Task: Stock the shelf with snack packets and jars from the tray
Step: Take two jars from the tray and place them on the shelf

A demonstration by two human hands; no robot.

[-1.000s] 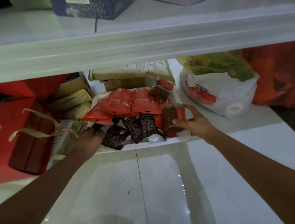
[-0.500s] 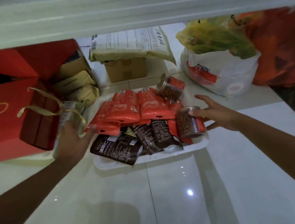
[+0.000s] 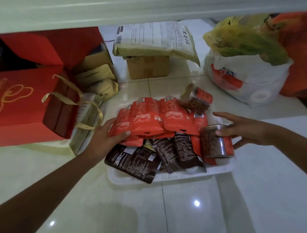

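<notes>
With the left grip (image 3: 102, 139), pinches the leftmost red packet (image 3: 121, 122) at centre frame, thumb on top. With the right grip (image 3: 249, 134), clamps a jar (image 3: 212, 144) between finger and thumb at the lower right corner of the tray (image 3: 172, 176), forefinger stretched clear above it.

Against half a second ago: left grip off the tray's left rim and onto the packets; same hold on the jar. Reads as picking begun, with both grips loaded and nothing yet lifted toward the shelf (image 3: 139, 4) along the top of the frame.

Counts, in the one tray on the floor (image 3: 158, 218):
- Two jars: the held one and a tipped jar (image 3: 195, 98) at the tray's upper right.
- Three red packets in the top row, with edges of more beneath, number unclear.
- Three brown packets (image 3: 187, 150) along the lower edge.
</notes>
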